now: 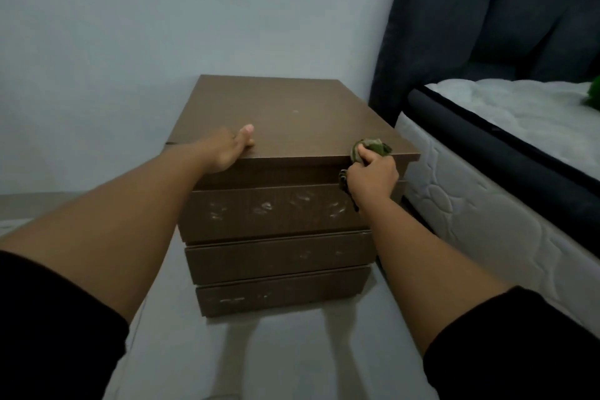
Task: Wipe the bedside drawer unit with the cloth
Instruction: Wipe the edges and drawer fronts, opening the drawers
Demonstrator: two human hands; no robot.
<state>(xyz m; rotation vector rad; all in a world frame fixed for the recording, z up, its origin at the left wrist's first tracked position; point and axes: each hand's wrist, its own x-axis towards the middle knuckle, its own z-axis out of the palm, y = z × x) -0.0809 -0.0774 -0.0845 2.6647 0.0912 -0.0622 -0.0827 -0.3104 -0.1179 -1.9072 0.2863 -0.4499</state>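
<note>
A brown bedside drawer unit (285, 114) with three drawer fronts stands against the wall. Whitish smudges mark the top drawer front and the lower ones. My left hand (229, 149) grips the front left edge of the top panel, thumb lying on the top surface. My right hand (373, 175) grips a bunched green cloth (373, 146) against the front right corner of the top panel. Part of the cloth hangs below my hand over the top drawer.
A bed with a white quilted mattress (487, 204) and a dark padded headboard (470, 26) stands right beside the unit. A pale wall (162, 26) is behind it. Something green (594, 91) lies on the bed at the right edge. The floor (276, 351) in front is light grey.
</note>
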